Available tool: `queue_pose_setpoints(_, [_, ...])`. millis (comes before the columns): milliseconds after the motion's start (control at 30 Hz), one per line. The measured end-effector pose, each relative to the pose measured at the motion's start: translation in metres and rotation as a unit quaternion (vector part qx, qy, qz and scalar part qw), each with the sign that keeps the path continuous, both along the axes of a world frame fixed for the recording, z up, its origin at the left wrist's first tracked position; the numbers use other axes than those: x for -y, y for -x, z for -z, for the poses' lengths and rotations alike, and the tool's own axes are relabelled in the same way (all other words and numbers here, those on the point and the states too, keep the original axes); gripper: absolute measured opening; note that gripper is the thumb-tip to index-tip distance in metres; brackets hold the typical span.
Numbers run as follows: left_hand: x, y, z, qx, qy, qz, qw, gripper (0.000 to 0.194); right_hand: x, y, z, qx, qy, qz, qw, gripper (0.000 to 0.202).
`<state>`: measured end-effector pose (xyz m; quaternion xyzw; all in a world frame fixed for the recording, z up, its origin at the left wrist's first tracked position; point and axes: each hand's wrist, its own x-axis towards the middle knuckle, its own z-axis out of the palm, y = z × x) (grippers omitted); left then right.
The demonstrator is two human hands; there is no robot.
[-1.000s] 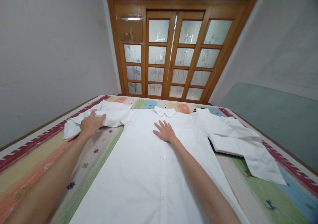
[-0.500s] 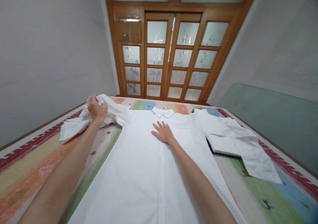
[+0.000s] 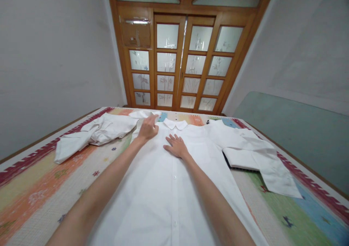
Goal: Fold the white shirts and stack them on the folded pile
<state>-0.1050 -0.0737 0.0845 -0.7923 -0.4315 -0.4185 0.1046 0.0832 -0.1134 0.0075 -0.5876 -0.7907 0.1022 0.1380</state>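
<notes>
1. shirt (image 3: 147, 195), white, lies front up on a patterned cloth (image 3: 40, 198), beneath both hands.
2. left hand (image 3: 148, 126): fingers curled at the shoulder, just beside the collar (image 3: 175, 125); whether they pinch fabric, i cannot tell.
3. right hand (image 3: 176, 146): spread open, on the chest just below the collar, gripping nothing.
4. done, by my reading: the front is laid out and mostly smooth around the right hand. remaining uneven: the bunched sleeve (image 3: 111, 126) out past the left hand, and the creased, bent sleeve (image 3: 247, 140) right of the right hand.
5. the collar points away from the person, towards doors (image 3: 180, 69); the long axis follows the button strip (image 3: 175, 198), passing under the right hand and between the forearms.
</notes>
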Motion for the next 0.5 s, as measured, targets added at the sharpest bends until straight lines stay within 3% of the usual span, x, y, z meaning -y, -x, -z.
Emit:
queue_pose_setpoints(100, [0.012, -0.023, 0.028, -0.052, 0.048, 0.094, 0.993, 0.043, -0.009, -0.008, 0.007, -0.150, -0.026, 0.019, 0.988, 0.049])
queue_pose_setpoints(200, [0.023, -0.032, 0.052, -0.033, 0.140, 0.140, 0.980, 0.056, -0.014, -0.016, 0.012, -0.316, -0.059, 0.047, 0.946, 0.050])
queue_pose_setpoints(267, [0.027, -0.031, 0.062, -0.002, 0.168, 0.098, 0.981, 0.052, -0.014, -0.019, 0.013, -0.362, -0.066, 0.070, 0.927, 0.052])
queue_pose_setpoints(400, [0.025, -0.019, 0.067, -0.019, 0.146, -0.031, 0.989, 0.030, -0.015, -0.018, 0.010, -0.346, -0.046, 0.114, 0.930, 0.052])
queue_pose_setpoints(500, [0.024, -0.013, 0.067, -0.076, 0.150, -0.050, 0.984, 0.031, -0.019, -0.017, 0.011, -0.377, -0.039, 0.134, 0.916, 0.052])
